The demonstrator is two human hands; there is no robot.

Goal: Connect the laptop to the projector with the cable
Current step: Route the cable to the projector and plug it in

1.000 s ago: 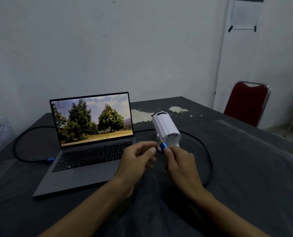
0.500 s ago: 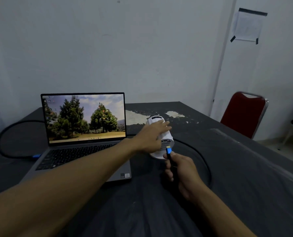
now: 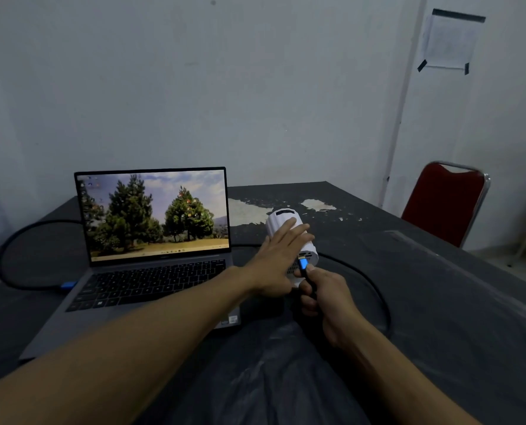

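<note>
A grey laptop [image 3: 151, 271] stands open on the dark table, its screen showing trees. Right of it lies a small white projector [image 3: 281, 217], rear face toward me. My left hand [image 3: 278, 259] rests on top of the projector, fingers laid flat over its body. My right hand [image 3: 324, 297] grips the blue plug [image 3: 303, 264] of the black cable [image 3: 375, 289], with the plug's tip at the port on the projector's rear. The cable's other blue plug [image 3: 68, 285] sits at the laptop's left side.
The cable loops left of the laptop [image 3: 7, 256] and curves round right of the projector. A dark cloth covers the table [image 3: 439, 317], with a worn pale patch [image 3: 246, 210] behind the projector. A red chair [image 3: 445, 200] stands at the right by the wall.
My left hand has left the plug and reached forward to lie on top of the projector. My right hand has raised the plug to the projector's rear port.
</note>
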